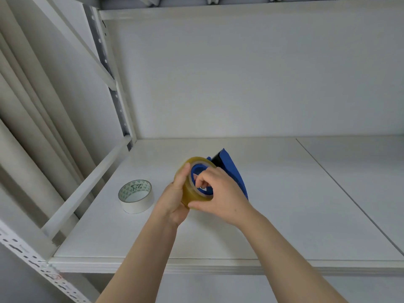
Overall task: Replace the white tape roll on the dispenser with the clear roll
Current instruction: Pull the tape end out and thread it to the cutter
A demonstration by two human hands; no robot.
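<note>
near the middle of the shelf board [284, 204], the clear roll [192, 194] sits around the blue hub of the dispenser [232, 169]. the left hand [175, 200] grips the roll's left side, thumb on its rim. the right hand [223, 193] curls its fingers into the core, thumb beneath. the white roll [135, 204] lies flat toward the left edge, its green-patterned core handwritten with what looks like "5.2".
</note>
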